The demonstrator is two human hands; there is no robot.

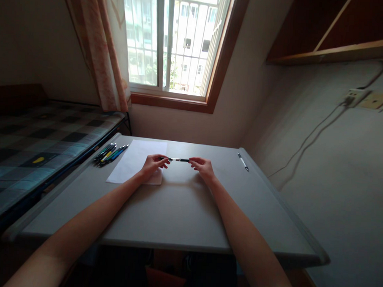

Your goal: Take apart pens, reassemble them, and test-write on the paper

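Note:
A black-and-white pen is stretched level between my two hands, over the middle of the table. My left hand pinches its left end, partly above a sheet of white paper. At the other end, the fingertips of my right hand close on the pen's dark tip. The ends of the pen are partly covered by fingers. To the left of the paper lies a pile of several pens in black, blue, green and yellow. One more pen rests alone near the right edge.
The grey table has raised side edges. A bed with a checked cover stands on the left, and a curtain hangs beside the barred window. Cables run down the right wall from a socket.

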